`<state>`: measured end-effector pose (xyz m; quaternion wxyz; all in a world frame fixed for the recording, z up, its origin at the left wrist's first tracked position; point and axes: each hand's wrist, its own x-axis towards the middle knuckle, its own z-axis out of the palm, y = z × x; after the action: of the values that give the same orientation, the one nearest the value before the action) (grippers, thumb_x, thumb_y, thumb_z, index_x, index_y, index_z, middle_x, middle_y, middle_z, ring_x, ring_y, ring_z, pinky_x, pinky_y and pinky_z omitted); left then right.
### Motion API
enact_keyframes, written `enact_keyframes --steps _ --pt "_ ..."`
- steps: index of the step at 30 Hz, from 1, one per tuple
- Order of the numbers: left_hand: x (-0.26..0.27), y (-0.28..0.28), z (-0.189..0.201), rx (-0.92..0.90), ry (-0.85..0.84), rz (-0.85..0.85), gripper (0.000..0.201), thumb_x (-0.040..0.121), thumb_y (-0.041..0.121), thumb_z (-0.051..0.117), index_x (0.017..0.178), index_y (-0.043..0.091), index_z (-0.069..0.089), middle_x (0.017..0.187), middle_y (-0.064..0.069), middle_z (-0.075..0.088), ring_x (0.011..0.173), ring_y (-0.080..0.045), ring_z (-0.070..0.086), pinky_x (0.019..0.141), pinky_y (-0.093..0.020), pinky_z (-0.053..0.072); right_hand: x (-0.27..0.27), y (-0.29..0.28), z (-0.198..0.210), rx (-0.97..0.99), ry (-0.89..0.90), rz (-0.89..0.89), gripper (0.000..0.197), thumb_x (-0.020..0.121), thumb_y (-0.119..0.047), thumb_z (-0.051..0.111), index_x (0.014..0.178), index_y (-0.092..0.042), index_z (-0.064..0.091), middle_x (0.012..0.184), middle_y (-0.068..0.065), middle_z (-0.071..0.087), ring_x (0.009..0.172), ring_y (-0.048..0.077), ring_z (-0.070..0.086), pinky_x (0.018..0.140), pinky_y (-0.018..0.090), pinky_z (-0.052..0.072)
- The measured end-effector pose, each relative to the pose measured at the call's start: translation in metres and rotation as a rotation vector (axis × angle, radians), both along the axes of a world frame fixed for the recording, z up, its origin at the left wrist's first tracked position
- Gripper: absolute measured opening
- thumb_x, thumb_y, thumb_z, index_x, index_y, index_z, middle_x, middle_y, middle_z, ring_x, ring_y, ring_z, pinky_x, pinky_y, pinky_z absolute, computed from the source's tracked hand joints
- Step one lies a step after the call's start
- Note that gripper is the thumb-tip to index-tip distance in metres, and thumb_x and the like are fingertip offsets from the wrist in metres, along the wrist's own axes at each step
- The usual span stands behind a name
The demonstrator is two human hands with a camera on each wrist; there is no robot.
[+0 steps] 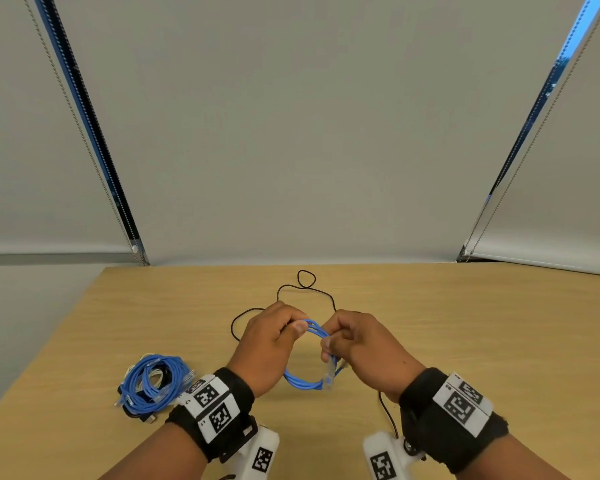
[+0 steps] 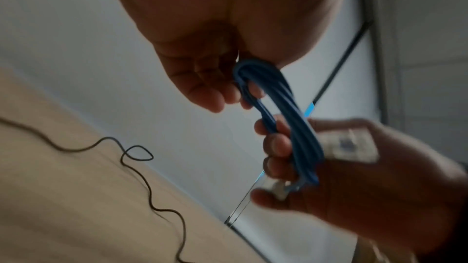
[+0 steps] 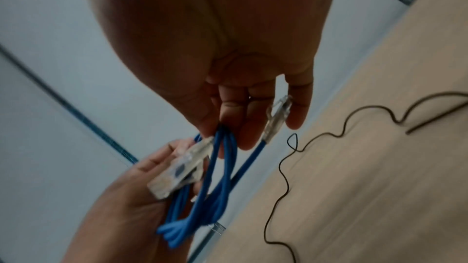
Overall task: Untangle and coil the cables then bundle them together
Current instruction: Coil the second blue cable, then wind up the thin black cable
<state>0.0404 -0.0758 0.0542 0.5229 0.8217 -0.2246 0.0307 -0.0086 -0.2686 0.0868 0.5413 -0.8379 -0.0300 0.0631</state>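
Note:
Both hands hold a small blue cable coil [image 1: 309,381] above the wooden table [image 1: 465,323]. My left hand [image 1: 274,336] grips the coil's upper left bend, seen as the blue cable coil [image 2: 298,127] running from its curled fingers. My right hand [image 1: 352,341] pinches the strands of the blue cable coil [image 3: 220,177] on the right side. A clear plug [image 3: 278,111] lies against its fingers; another clear plug [image 1: 328,374] hangs by the coil. A thin black cable [image 1: 302,282] lies loose on the table beyond the hands, and trails under the right wrist.
A pile of coiled cables [image 1: 153,381], blue, white and black, lies at the table's near left. Grey blinds [image 1: 291,133] hang behind the table's far edge. Bare tabletop spreads to the right.

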Motion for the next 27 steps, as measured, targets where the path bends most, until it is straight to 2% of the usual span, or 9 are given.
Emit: enact_keyframes --steps 3,5,8,10,12,16,23,25,27 --pt "-0.004 0.011 -0.001 -0.238 0.322 -0.097 0.02 0.1 0.007 0.055 0.092 0.013 0.072 0.071 0.009 0.061 0.06 -0.011 0.054 0.062 -0.028 0.05 -0.001 -0.005 -0.005 0.149 0.063 0.145 0.009 0.096 -0.011 0.062 0.096 -0.004 0.068 0.079 0.006 0.073 0.076 0.018 0.063 0.075 0.035 0.05" --pt "-0.01 0.022 -0.004 -0.402 0.502 -0.203 0.013 0.098 0.01 0.06 0.093 0.005 0.071 0.073 -0.002 0.06 0.06 -0.016 0.054 0.061 -0.029 0.05 -0.002 -0.008 -0.01 0.241 0.108 0.232 0.01 0.097 -0.013 0.063 0.099 -0.005 0.069 0.082 0.009 0.071 0.079 0.02 0.062 0.079 0.036 0.049" --pt "-0.012 0.036 -0.01 -0.46 0.625 -0.245 0.017 0.092 0.014 0.069 0.097 -0.002 0.068 0.075 -0.007 0.061 0.062 -0.018 0.057 0.064 -0.03 0.051 -0.001 -0.001 -0.019 0.186 0.102 0.259 0.008 0.098 -0.016 0.063 0.1 -0.011 0.07 0.084 0.008 0.072 0.081 0.018 0.065 0.082 0.036 0.05" --pt "-0.011 0.043 -0.015 -0.362 0.57 -0.116 0.007 0.094 0.006 0.067 0.096 0.0 0.071 0.074 -0.005 0.067 0.067 -0.016 0.062 0.067 -0.026 0.053 0.003 0.011 -0.028 -0.047 0.037 0.224 0.009 0.098 -0.018 0.062 0.103 -0.019 0.07 0.088 0.002 0.076 0.082 0.01 0.069 0.083 0.03 0.054" --pt "-0.008 0.053 -0.022 -0.229 0.478 0.018 0.011 0.093 0.0 0.066 0.093 0.007 0.075 0.074 -0.001 0.074 0.074 -0.015 0.068 0.07 -0.021 0.054 0.004 0.023 -0.037 -0.253 -0.005 0.217 0.015 0.097 -0.021 0.061 0.108 -0.026 0.07 0.094 -0.005 0.076 0.087 0.005 0.068 0.084 0.026 0.054" --pt "0.002 0.09 -0.031 -0.027 0.342 0.274 0.018 0.092 0.006 0.067 0.081 0.017 0.077 0.079 0.005 0.076 0.086 -0.017 0.07 0.083 -0.031 0.053 0.011 0.027 -0.047 -0.335 0.058 0.233 0.02 0.098 -0.024 0.061 0.116 -0.024 0.071 0.11 -0.007 0.072 0.101 0.007 0.065 0.088 0.02 0.05" --pt "0.016 0.16 -0.045 0.108 0.238 0.634 0.024 0.092 0.011 0.067 0.072 0.024 0.069 0.083 0.004 0.07 0.079 -0.018 0.064 0.067 -0.03 0.045 0.053 0.057 -0.07 -0.428 0.177 0.249 0.018 0.098 -0.018 0.053 0.101 -0.021 0.071 0.106 0.0 0.072 0.101 0.021 0.067 0.087 0.032 0.054" --pt "0.015 0.172 -0.05 0.117 0.271 0.683 0.023 0.093 0.011 0.065 0.074 0.024 0.068 0.081 0.002 0.069 0.08 -0.023 0.064 0.068 -0.032 0.043 0.068 0.08 -0.08 -0.518 0.161 0.288 0.023 0.1 -0.022 0.052 0.114 -0.023 0.07 0.119 0.004 0.07 0.109 0.025 0.065 0.094 0.036 0.053" --pt "0.014 0.181 -0.055 0.134 0.28 0.72 0.017 0.094 0.011 0.063 0.081 0.021 0.068 0.085 -0.001 0.07 0.085 -0.028 0.064 0.072 -0.032 0.043 0.077 0.104 -0.092 -0.676 0.116 0.376 0.036 0.101 -0.025 0.052 0.136 -0.027 0.059 0.134 0.006 0.062 0.121 0.028 0.059 0.1 0.037 0.049"
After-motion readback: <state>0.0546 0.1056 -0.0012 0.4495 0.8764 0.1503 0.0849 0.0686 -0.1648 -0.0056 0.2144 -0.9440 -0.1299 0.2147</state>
